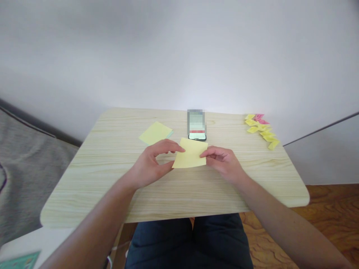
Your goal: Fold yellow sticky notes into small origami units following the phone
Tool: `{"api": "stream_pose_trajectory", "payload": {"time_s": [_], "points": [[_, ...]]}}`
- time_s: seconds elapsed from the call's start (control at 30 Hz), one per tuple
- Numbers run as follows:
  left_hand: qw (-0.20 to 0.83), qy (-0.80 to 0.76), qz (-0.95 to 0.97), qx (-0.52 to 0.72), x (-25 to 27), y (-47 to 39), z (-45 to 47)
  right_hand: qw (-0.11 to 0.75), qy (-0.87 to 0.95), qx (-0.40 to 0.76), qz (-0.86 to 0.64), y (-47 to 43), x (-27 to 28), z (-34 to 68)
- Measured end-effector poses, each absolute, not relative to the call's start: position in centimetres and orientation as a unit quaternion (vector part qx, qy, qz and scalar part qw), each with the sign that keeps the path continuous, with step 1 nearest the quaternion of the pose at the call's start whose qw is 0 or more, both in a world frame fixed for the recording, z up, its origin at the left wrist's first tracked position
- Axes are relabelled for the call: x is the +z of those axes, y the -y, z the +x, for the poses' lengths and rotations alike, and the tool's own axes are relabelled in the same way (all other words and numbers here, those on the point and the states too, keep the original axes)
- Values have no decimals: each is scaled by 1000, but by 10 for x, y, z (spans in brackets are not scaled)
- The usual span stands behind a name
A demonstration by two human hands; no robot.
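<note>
Between my two hands is a flat, square yellow sheet of paper (191,154), held a little above the table. My left hand (154,162) has its fingertips on the sheet's left side, with the thumb at the lower left corner. On the right edge, my right hand (221,160) pinches the paper between thumb and fingers. Just left of the sheet and behind my left hand lies a stack of yellow paper squares (156,133), with a green edge showing underneath.
A phone (197,125) with a lit, partly blurred screen lies near the back of the wooden table (98,168). Several small folded yellow and pink paper pieces (260,129) sit at the back right. A wall (179,56) stands behind, and grey fabric (19,179) is at the left.
</note>
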State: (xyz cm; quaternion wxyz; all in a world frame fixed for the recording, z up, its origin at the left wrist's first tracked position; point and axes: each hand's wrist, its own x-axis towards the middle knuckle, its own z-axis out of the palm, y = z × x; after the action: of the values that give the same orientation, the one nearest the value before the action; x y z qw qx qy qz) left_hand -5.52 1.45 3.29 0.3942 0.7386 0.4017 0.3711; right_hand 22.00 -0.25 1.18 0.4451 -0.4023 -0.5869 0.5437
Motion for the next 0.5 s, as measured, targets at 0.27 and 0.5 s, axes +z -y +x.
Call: {"api": "stream_pose_trajectory", "payload": {"time_s": [0.27, 0.5], "points": [[420, -450, 642, 457, 25, -27, -25, 462, 539, 579, -401, -13, 17, 229], [430, -421, 617, 507, 40, -36, -2, 539, 539, 493, -419, -31, 42, 219]]}}
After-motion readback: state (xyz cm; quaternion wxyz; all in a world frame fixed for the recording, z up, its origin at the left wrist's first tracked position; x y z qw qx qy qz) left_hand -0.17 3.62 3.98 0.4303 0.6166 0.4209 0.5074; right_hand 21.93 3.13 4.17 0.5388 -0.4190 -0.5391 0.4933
